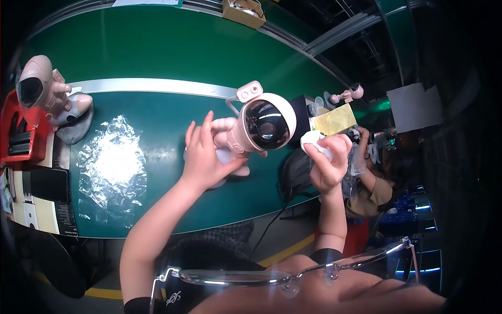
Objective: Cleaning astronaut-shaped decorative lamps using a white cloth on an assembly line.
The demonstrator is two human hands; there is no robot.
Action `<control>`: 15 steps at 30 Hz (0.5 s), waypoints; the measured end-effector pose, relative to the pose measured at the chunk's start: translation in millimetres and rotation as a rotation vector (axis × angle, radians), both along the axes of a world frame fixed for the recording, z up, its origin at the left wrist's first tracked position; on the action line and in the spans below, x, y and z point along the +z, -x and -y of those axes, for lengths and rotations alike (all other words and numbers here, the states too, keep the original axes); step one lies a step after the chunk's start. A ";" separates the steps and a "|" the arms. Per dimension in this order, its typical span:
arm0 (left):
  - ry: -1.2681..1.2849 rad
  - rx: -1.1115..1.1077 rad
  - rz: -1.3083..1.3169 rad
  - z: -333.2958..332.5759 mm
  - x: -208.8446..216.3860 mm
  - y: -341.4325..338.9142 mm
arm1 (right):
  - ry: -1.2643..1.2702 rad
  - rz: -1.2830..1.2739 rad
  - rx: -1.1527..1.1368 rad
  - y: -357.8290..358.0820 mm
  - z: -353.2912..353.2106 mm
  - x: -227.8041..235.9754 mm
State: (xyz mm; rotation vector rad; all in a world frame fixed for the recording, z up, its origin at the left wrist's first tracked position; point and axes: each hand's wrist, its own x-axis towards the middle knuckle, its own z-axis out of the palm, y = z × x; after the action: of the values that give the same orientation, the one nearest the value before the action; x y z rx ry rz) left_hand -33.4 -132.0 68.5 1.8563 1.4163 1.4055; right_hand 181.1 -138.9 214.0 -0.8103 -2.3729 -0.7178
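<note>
A pale pink astronaut figurine [238, 137] with a glossy dark visor stands in front of me, leaning to the right. My left hand [200, 159] grips it low down, fingers behind and thumb across the front near its grey base. The palm hides part of that base. To the right of the helmet, my right hand [330, 163] is raised with its fingers closed on a crumpled white wipe [312, 139]. The wipe is apart from the figurine. Whether it is cloth or paper I cannot tell.
Crinkled clear plastic [112, 167] lies on the green table mat [167, 115]. At the left stand another astronaut figurine [44, 86], a red bin [37, 133] and a black box [49, 184]. A dark bag [295, 172] and yellow paper [335, 119] are at right, near a co-worker's arm [366, 175].
</note>
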 end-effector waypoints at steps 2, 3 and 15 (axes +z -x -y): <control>-0.007 0.000 -0.012 -0.1 3.0 1.2 | -0.001 0.005 -0.008 0.9 2.5 1.4; -0.046 0.014 -0.013 -1.7 2.3 1.4 | 0.005 0.006 -0.013 1.2 4.0 2.3; -0.061 0.000 0.009 -5.9 -2.5 1.2 | 0.032 0.030 -0.040 3.1 10.9 -8.0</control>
State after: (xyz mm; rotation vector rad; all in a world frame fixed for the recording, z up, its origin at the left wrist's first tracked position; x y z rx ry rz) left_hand -34.6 -126.2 66.0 1.8842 1.3841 1.4706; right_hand 178.0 -149.8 205.9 -0.8685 -2.4069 -0.7151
